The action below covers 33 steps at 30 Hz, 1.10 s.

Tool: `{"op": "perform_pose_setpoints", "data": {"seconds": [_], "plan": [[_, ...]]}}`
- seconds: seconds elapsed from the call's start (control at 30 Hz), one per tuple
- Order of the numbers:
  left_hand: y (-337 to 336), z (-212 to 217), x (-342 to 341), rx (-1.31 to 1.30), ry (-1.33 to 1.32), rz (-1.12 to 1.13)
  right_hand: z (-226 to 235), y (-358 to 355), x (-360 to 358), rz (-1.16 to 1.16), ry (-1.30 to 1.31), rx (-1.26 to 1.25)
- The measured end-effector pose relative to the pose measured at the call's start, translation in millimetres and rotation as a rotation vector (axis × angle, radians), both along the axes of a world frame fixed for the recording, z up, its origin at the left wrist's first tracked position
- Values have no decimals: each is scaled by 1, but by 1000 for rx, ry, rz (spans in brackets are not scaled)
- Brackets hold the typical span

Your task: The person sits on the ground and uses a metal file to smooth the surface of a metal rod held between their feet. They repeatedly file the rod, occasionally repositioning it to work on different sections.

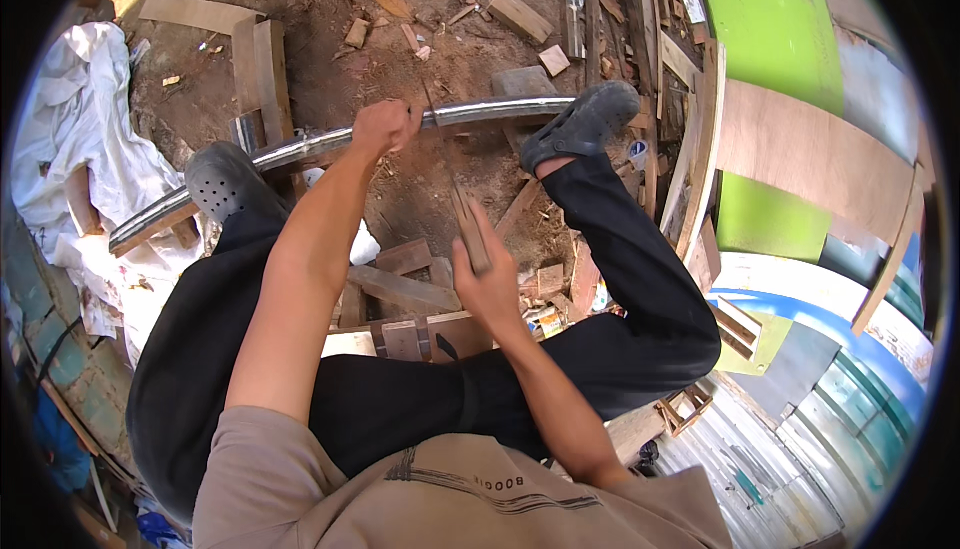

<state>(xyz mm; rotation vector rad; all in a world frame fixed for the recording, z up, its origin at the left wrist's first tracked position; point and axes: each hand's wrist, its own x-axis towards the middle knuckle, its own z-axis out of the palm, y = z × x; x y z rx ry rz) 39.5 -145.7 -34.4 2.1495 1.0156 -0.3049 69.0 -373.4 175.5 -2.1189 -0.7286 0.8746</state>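
A long wooden strip with a shiny silvery face point(320, 144) lies crosswise in front of me. My left hand point(386, 127) is closed around it near its middle. My right hand point(488, 284), closer to my body, grips the wooden handle point(470, 234) of what looks like a handsaw. Its thin dark blade point(446, 154), seen nearly edge-on, points away from me and crosses the strip just right of my left hand. Teeth cannot be made out. My dark clogs, left point(228, 181) and right point(585, 124), rest at the strip, one toward each end.
Wood offcuts point(405, 289) lie between my legs, and more blocks point(520, 19) are scattered on the dirt ahead. A white cloth point(85, 149) is heaped at the left. Long planks point(700, 149) and a green panel point(770, 29) line the right side.
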Motion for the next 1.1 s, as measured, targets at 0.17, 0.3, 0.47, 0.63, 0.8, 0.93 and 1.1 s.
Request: {"op": "perform_pose_setpoints", "data": {"seconds": [0.17,0.3,0.47,0.63,0.8,0.93,1.1], "plan": [[13,10,2,-84,85,-52,9,8,13,-13,89,-58],[9,9,-3,3,39,8,72,-40,-6,-16,130,-16],[7,7,13,-41,38,-47,-31,30,34,-89,139,-36],[12,1,-2,-17,100,-18,40,-30,1,25,34,-8],[25,-9,2,-4,86,-90,12,-17,3,-36,62,75],[-3,8,3,-3,59,-52,-49,32,21,-102,80,12],[9,2,-1,-9,55,-13,33,-37,-2,-15,60,13]]}}
